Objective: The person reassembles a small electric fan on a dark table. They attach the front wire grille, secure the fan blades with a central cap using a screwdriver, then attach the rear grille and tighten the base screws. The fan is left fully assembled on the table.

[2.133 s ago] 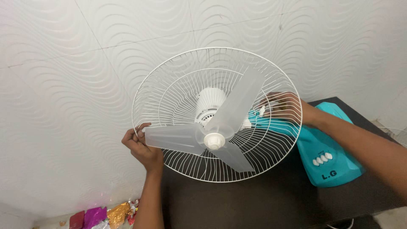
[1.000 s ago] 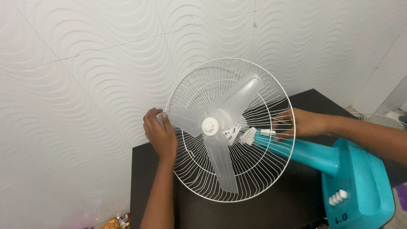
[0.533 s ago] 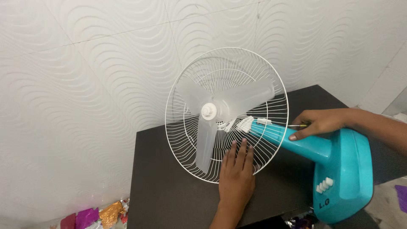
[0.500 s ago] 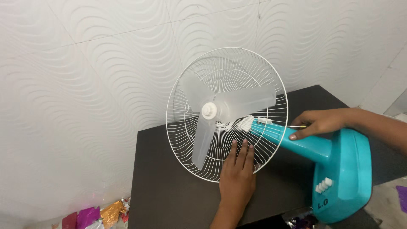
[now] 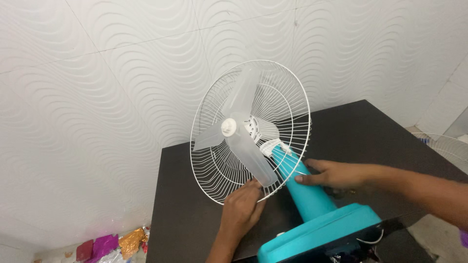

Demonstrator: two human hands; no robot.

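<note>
White wire guard (image 5: 287,104) stands close before patterned wall (image 5: 122,73).

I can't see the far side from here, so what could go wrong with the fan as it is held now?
The fan blades are bare, with only a rear wire guard behind them; the left hand at the guard's lower rim could get caught if they spin. The teal base sits near the dark table front edge and might tip off, since only the right hand steadies the teal neck.
</note>
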